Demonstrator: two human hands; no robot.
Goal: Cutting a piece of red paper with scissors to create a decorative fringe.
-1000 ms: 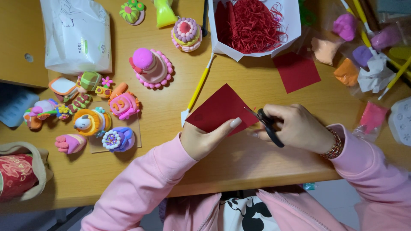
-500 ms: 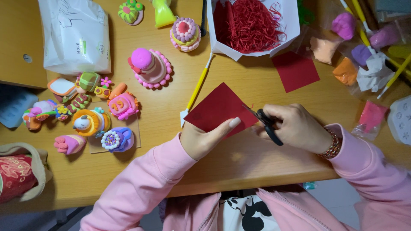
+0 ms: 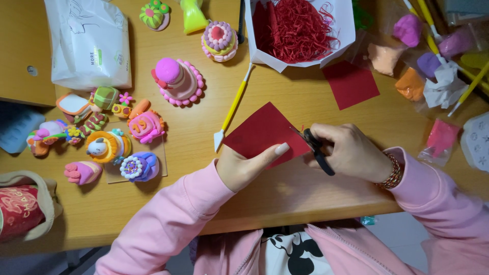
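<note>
Wooden bench (image 3: 193, 214) runs past every frame edge; tissue pack (image 3: 89, 43), white box of red paper shreds (image 3: 298, 30) and clay bags at right all cut off. Scissors' blades mostly hidden behind the red paper square (image 3: 260, 133), only black handles (image 3: 318, 150) show. Square is flat, dark red, turned like a diamond, held over the bench's near edge. Left hand (image 3: 244, 165) pinches its lower corner, thumb on top. Right hand (image 3: 354, 153) is closed through the scissor handles, at the square's right edge.
</note>
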